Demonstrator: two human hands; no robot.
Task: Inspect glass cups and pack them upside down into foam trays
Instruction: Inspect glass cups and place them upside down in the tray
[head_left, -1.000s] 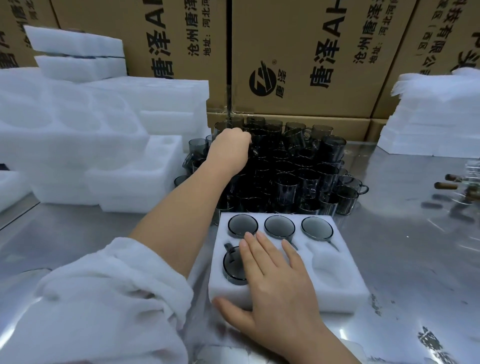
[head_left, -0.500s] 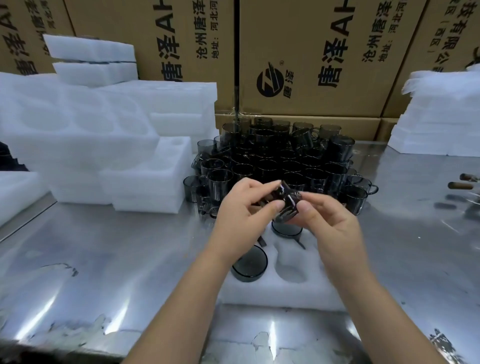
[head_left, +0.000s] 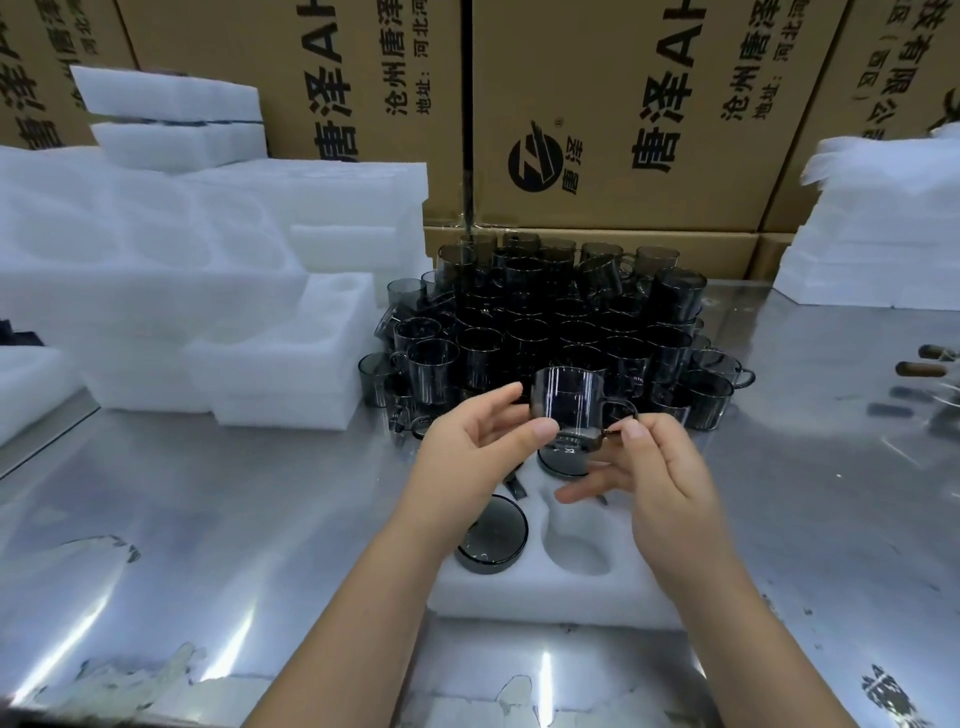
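I hold a smoky grey glass cup (head_left: 569, 402) with a handle upright above the foam tray (head_left: 545, 597). My left hand (head_left: 467, 457) pinches its body with thumb and fingers. My right hand (head_left: 660, 478) pinches the handle on the cup's right side. In the tray below, one upside-down cup (head_left: 492, 535) sits in the front left pocket and another (head_left: 563, 462) shows behind my fingers. The front middle pocket (head_left: 576, 551) holds nothing. My arms hide the rest of the tray. A dense cluster of loose grey cups (head_left: 550, 322) stands behind it.
Stacks of white foam trays (head_left: 208, 291) fill the left side, more foam (head_left: 878, 239) is stacked at the right. Printed cardboard boxes (head_left: 623, 114) form a wall at the back. Wooden-handled tools (head_left: 924, 364) lie at the right edge of the steel table (head_left: 208, 519).
My left hand fetched a cup from the pile while the right rested on the tray. Both hands then took it, and it has turned from tilted to upright between them.
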